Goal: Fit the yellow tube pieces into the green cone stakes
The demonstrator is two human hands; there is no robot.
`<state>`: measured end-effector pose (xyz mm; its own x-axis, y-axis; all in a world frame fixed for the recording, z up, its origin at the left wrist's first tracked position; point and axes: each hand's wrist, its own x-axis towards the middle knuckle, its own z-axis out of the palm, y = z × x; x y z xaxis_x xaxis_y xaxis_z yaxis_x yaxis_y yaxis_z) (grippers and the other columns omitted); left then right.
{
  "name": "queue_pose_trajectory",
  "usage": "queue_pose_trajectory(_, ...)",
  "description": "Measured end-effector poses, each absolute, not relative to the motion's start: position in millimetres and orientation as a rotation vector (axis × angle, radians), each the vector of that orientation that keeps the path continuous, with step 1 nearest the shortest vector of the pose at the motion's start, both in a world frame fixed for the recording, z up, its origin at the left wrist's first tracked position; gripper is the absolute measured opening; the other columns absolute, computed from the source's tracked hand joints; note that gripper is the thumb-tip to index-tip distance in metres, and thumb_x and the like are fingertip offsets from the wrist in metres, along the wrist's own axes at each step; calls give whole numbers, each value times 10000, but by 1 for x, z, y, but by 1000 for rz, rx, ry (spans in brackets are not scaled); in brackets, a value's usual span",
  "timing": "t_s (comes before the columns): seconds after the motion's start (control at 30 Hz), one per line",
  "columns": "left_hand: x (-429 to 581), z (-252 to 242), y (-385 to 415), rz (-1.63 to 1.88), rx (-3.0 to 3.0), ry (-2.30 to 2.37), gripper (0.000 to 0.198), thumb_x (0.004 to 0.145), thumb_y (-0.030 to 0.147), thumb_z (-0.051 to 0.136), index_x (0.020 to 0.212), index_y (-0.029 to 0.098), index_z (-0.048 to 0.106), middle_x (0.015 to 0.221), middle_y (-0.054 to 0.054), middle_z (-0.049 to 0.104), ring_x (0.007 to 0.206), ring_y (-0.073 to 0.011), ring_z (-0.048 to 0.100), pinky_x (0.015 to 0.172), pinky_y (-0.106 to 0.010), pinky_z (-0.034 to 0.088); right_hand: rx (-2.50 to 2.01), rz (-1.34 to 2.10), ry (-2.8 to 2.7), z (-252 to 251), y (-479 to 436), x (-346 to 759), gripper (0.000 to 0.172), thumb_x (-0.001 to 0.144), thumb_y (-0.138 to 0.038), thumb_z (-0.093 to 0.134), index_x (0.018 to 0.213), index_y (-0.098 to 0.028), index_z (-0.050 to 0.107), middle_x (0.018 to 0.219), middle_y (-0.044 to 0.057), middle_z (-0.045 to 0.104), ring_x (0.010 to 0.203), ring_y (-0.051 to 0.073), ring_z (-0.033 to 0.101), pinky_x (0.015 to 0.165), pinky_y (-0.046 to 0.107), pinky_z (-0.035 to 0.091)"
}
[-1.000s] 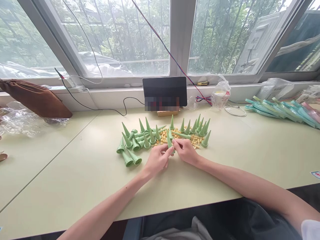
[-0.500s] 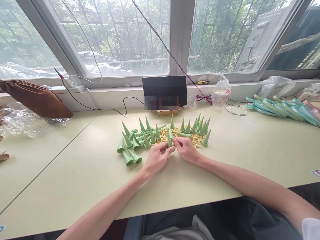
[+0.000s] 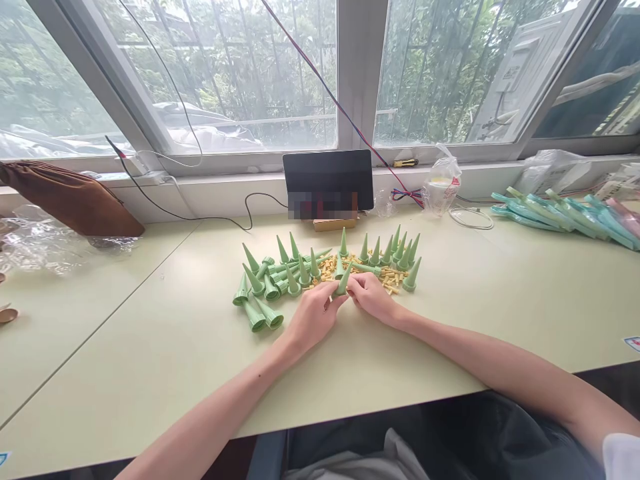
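Between the fingers and thumb of my left hand is a green plastic cone-shaped spike, its tip pointing up and leaning right. My right hand is pinched closed right beside the spike's lower part; what its fingertips hold is too small to make out. Just beyond both hands lies a pile of small yellow plastic pieces. More green spikes stand upright around the pile, such as one at the right end. Left of my left hand, several spikes lie on their sides, their hollow ends showing, like this lying spike.
A dark tablet leans on a small cardboard support at the back. A brown drawstring bag and clear plastic wrap lie at the left. Toward the right are a bagged cup, a coiled white cable and green-blue packets.
The spike in my left hand has tilted, its tip swinging to the right. Both hands stay close together in nearly the same place, and the view has shifted slightly.
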<state>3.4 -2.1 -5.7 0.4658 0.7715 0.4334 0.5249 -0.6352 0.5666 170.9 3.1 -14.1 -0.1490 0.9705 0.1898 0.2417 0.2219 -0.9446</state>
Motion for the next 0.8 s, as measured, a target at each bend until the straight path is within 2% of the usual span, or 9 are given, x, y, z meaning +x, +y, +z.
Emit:
queue_pose_trajectory(0.13,4,-6,-3,952,2334,1138,259,921,286,525,707,197,410,631,39,447,541,-109,374,564,-240,316,-1167,949,-1608,-15,2,170,392,896,-337,414,541,-197,324,484,-51,308,467,91,278,483,252,226)
queue_pose_trajectory(0.43,7,1,-8,920,2144,1146,318,908,334,515,662,198,366,568,57,334,486,-92,289,500,-246,240,-1212,748,-1671,-13,-1,167,431,931,-374,389,551,-204,277,502,-45,288,496,100,262,507,271,216)
queue_pose_trajectory(0.53,8,2,-9,927,2062,1119,345,899,356,519,638,196,361,567,54,315,468,-84,304,469,-241,230,-1226,663,-1685,-13,-3,166,430,940,-371,384,562,-203,264,524,-42,281,509,104,259,514,273,219)
queue_pose_trajectory(0.67,8,7,-9,918,1886,1066,360,876,420,538,621,184,444,564,39,431,433,-79,400,415,-221,281,-1214,561,-1731,-14,-4,167,439,961,-379,369,567,-202,292,518,-36,322,502,107,281,508,270,237)
queue_pose_trajectory(0.8,6,11,-7,808,1653,975,369,873,503,541,752,161,605,470,36,480,397,-93,429,404,-219,316,-1156,446,-1830,-13,-4,169,432,989,-347,344,586,-195,377,541,-16,440,500,108,342,525,259,278)
